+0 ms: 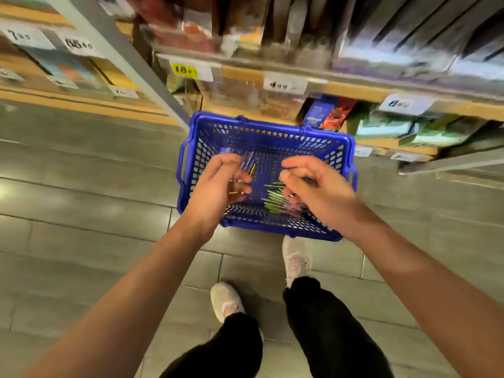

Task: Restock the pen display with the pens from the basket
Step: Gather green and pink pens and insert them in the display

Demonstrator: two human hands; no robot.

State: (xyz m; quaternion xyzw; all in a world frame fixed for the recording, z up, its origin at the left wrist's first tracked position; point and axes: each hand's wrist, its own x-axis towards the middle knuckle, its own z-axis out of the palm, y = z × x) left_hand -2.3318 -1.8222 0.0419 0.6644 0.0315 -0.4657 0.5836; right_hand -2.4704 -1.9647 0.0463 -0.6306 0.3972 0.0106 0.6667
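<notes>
Worryingly, the left hand (218, 184) is pinching clear pens (246, 165) and the right hand (316, 184) is clutching splayed green pens (274, 199), probably risking drops over the basket (272, 126).

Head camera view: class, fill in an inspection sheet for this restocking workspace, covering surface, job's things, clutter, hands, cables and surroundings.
Surface: grey tiled floor; the blue basket stands on it.
Job's things: clear pens and green pens, both held over the basket; the pen display cannot be made out in the blur.
Clutter: nothing seen.
Hands: left hand grips the clear pens; right hand grips the green pens.
Cables: nothing seen.
Surroundings: stocked shelves with price tags behind the basket; the person's shoes on its near side.
</notes>
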